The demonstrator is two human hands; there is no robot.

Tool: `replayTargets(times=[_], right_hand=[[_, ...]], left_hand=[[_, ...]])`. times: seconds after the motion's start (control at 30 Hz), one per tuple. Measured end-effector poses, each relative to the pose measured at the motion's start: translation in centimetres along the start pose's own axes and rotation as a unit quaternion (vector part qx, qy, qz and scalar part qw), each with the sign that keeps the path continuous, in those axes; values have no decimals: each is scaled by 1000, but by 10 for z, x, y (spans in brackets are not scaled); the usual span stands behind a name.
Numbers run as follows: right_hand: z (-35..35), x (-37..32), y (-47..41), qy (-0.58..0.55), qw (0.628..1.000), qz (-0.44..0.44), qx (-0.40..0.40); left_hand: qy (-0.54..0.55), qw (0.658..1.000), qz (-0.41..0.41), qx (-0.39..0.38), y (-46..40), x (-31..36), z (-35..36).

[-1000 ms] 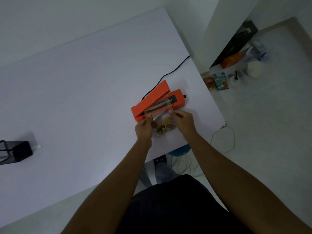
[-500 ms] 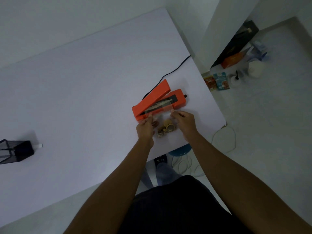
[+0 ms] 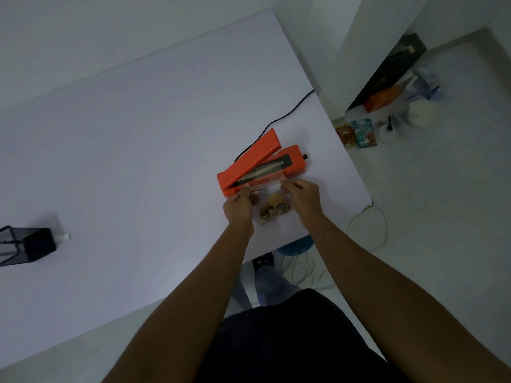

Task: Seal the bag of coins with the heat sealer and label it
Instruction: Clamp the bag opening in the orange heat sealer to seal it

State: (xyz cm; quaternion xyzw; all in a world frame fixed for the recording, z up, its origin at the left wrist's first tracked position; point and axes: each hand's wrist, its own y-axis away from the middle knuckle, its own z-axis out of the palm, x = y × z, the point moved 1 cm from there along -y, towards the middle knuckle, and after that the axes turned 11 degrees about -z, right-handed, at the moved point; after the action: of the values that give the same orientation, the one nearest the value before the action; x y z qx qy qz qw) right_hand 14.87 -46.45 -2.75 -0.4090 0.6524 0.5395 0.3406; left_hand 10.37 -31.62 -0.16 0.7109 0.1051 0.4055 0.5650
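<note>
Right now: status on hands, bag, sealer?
Left hand and right hand pinch bag of coins at top corners. Bag mouth laid on the open heat sealer. Lid up, seal not made. Nothing blocking.

**What cannot be made out**

The clear bag's (image 3: pixel 265 189) edges near the sealer (image 3: pixel 260 161) are too faint to trace. The left hand (image 3: pixel 239 207) covers the bag's left corner. Far left of that hand, a black mesh holder (image 3: pixel 25 244) is cut off by the picture's edge. Coins (image 3: pixel 273 210) blur into one heap.
</note>
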Motion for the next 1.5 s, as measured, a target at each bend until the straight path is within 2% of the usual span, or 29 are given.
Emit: replayTargets(times=[0.53, 1.27, 1.37, 1.5], right_hand=[[0, -3, -6, -29, 999, 23, -3], [-1, -6, -6, 3, 1000, 3, 4], [-1, -9, -7, 19, 1000, -2, 4], [-5, -20, -8, 100, 993, -41, 35]], left_hand=[[23, 998, -52, -3, 4, 2, 4], [10, 999, -29, 21, 0, 2, 8], [7, 999, -26, 23, -2, 1, 8], [6, 999, -22, 28, -4, 3, 8]])
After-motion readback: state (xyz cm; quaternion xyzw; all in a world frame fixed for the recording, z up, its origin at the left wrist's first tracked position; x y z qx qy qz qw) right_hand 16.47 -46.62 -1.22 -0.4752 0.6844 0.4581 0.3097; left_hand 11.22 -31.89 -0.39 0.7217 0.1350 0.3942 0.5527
